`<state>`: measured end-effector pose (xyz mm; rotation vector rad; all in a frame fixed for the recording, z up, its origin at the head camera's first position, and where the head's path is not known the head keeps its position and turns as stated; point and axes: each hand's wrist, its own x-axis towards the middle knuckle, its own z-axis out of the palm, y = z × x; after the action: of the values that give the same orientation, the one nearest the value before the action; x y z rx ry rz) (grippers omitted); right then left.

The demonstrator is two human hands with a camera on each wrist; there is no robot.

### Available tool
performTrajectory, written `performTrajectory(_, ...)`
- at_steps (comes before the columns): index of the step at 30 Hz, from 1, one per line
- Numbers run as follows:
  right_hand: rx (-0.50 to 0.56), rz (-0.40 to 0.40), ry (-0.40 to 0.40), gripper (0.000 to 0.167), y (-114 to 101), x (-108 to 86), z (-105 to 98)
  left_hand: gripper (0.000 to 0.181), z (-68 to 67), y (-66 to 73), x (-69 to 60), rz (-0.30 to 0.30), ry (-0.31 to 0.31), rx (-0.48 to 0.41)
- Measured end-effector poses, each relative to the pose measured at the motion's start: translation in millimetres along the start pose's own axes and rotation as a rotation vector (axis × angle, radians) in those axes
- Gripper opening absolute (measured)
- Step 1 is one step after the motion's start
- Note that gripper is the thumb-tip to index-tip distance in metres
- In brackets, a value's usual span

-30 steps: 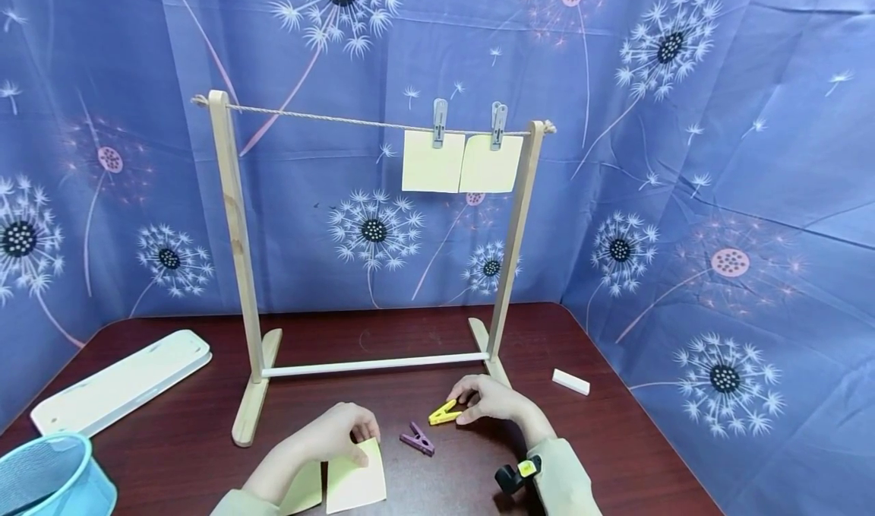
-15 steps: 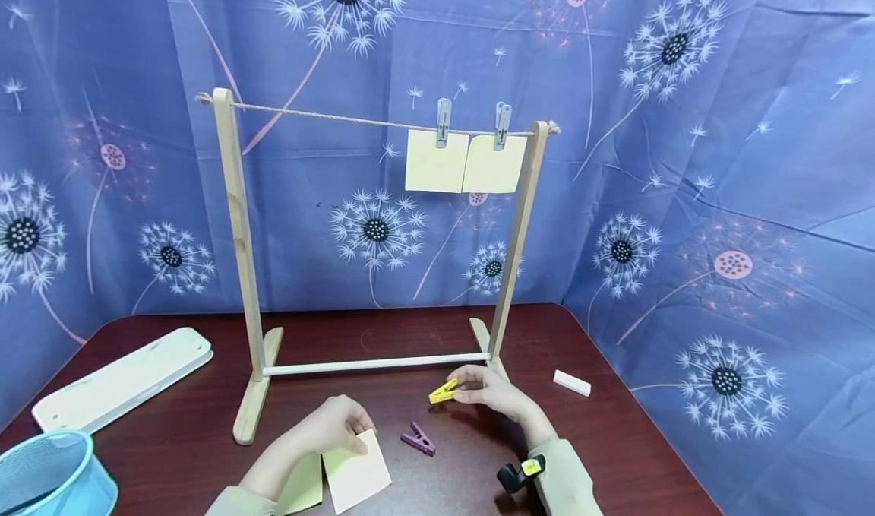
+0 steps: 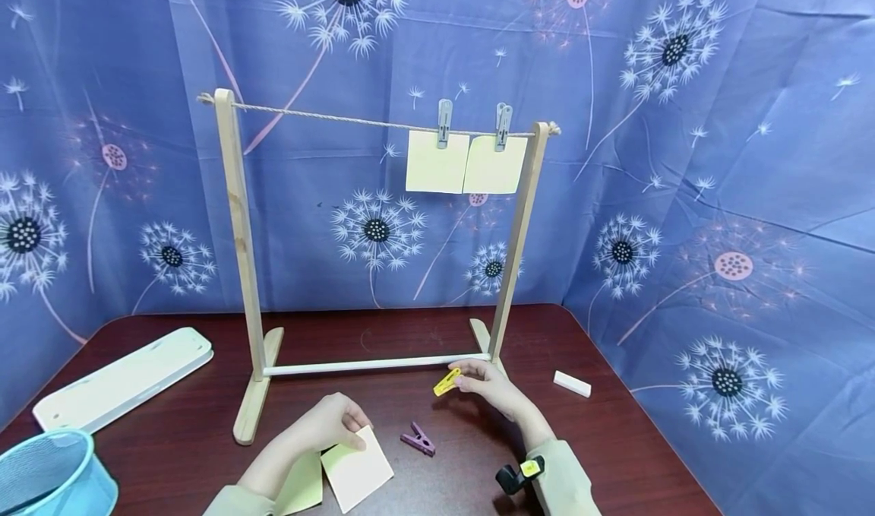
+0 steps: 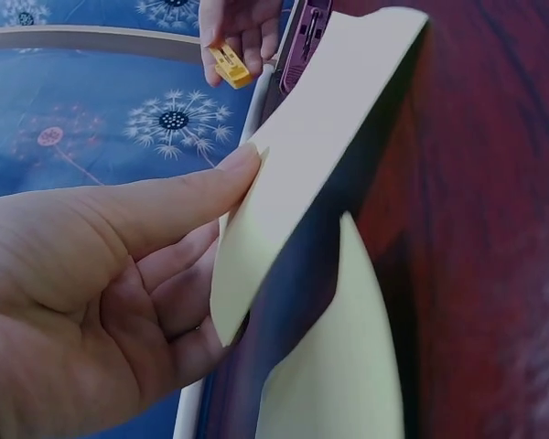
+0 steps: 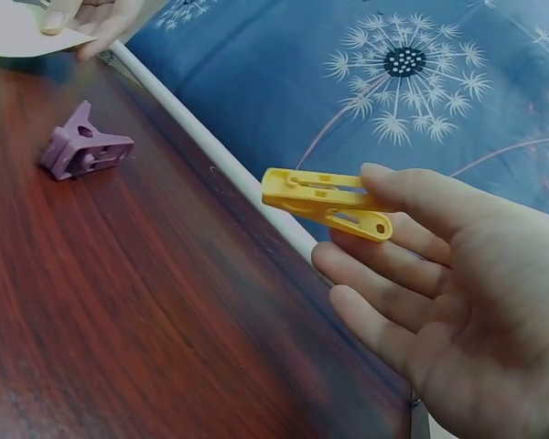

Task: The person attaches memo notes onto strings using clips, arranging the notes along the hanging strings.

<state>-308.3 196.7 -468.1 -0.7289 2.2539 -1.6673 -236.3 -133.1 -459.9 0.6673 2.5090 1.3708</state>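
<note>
Between thumb and fingers, my left hand (image 3: 333, 423) pinches a pale yellow sticky note (image 3: 358, 470), lifted and tilted off the table in the left wrist view. A second sticky note (image 3: 301, 487) lies just left of it, partly under my wrist. My right hand (image 3: 488, 385) holds a yellow clothespin (image 5: 325, 201) by its handle end, thumb on top and fingers below. On the table between both hands lies a purple clothespin (image 3: 418, 439). Two more notes (image 3: 437, 163) hang from the rope (image 3: 328, 118) at its right end, each under a grey clothespin (image 3: 444, 123).
A wooden frame (image 3: 241, 235) with a white lower bar (image 3: 376, 365) carries the rope. At left are a long white case (image 3: 123, 379) and a blue mesh basket (image 3: 89, 474). A small white block (image 3: 572, 383) lies at right. Patterned cloth (image 3: 307, 182) hangs behind.
My left hand has raised the sticky note and turned it at an angle. The right hand has lifted the yellow clothespin and moved slightly away from me. The purple clothespin has stayed put.
</note>
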Motion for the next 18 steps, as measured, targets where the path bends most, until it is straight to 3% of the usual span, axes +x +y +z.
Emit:
performTrajectory(7, 0.036, -0.011, 0.015, 0.048, 0.8, 0.6, 2.2, 0.02, -5.2, -1.3, -0.7, -0.031, 0.008, 0.002)
performTrajectory(18, 0.07, 0.013, 0.088, 0.056, -1.1, 0.0, 3.5, 0.023, -13.9, -0.6, -3.5, -0.029, -0.044, -0.082)
